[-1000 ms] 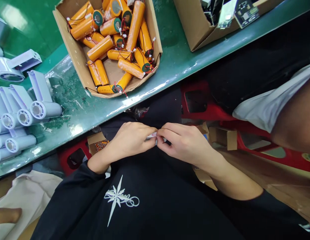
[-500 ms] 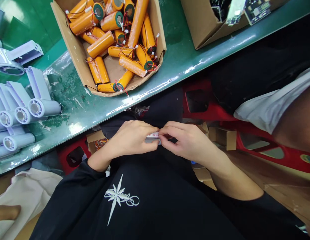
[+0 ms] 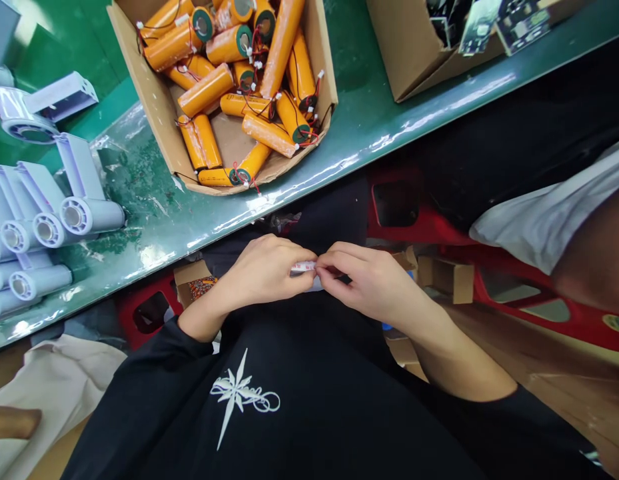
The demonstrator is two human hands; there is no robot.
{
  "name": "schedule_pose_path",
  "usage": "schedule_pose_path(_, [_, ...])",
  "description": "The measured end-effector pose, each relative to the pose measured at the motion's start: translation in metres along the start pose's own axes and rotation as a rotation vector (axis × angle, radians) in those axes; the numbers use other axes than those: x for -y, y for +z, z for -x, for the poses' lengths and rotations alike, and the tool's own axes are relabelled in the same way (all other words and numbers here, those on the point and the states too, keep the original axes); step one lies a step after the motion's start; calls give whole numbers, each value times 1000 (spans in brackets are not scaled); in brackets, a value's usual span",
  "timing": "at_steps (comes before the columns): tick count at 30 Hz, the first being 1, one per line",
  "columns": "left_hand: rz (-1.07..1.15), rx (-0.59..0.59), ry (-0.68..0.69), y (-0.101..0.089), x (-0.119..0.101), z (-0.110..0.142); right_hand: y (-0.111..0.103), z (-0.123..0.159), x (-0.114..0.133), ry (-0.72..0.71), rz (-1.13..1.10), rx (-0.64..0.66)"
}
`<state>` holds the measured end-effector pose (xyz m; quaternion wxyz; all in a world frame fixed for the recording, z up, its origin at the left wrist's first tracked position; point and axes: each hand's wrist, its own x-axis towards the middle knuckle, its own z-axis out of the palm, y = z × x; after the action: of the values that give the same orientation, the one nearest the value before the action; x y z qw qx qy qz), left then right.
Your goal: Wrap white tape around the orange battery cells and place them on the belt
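Note:
My left hand (image 3: 266, 272) and my right hand (image 3: 369, 280) meet over my lap, below the edge of the green bench (image 3: 154, 220). Both are closed in a pinch on one small white piece with red print (image 3: 304, 268), held between the fingertips; most of it is hidden by my fingers. A cardboard box (image 3: 159, 107) full of orange cylindrical batteries (image 3: 206, 90) with red and black leads sits on the bench just above my hands.
Several pale lilac plastic housings (image 3: 64, 213) lie at the bench's left. A second cardboard box (image 3: 414, 53) with circuit boards stands at the top right. Another person's arm in a white sleeve (image 3: 549, 220) is at the right. Red stools (image 3: 414, 227) and small cartons are below.
My hands have stayed together on the small white piece, shifting slightly upward; the fingertips have worked along it. The view has drifted a little.

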<state>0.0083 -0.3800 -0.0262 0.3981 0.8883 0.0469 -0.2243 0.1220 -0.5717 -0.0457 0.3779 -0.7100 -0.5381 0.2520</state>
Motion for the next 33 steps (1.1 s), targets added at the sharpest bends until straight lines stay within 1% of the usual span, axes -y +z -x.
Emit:
schedule_pose_path(5, [18,9,17,-1,-1,-2,2,-1,-3,10,-16,18])
schedule_pose_path(9, [39,8,5,0,0,-1,4,-2,-5,29,-121,-11])
schedule_pose_path(13, [49,0,0,0,0,-1,1,-1,-1,67,-216,-20])
schedule_pose_path(18, [3,32,6,0,-4,-7,-3,-1,0,115,-122,-5])
schedule_pose_path(20, [-9,32,4,0,-6,-8,0,0,-5,176,-182,5])
schedule_pose_path(21, [-11,25,4,0,-6,-8,2,0,-9,228,-255,9])
schedule_pose_path(23, [-11,5,4,0,-5,-6,10,2,-17,356,-472,0])
schedule_pose_path(24, [-13,-2,7,0,-3,-4,15,4,-21,420,-610,-21])
schedule_pose_path(26, [-20,-28,26,0,3,2,27,7,-28,532,-918,-114])
schedule_pose_path(28, [-26,-61,73,1,14,10,38,12,-32,614,-1185,-257])
schedule_pose_path(29, [-24,-86,103,1,19,16,44,14,-35,650,-1278,-335])
schedule_pose_path(31, [-2,-178,144,-1,29,29,52,21,-41,711,-1349,-479])
schedule_pose_path(33, [56,-316,169,-5,35,45,57,32,-51,725,-1260,-601])
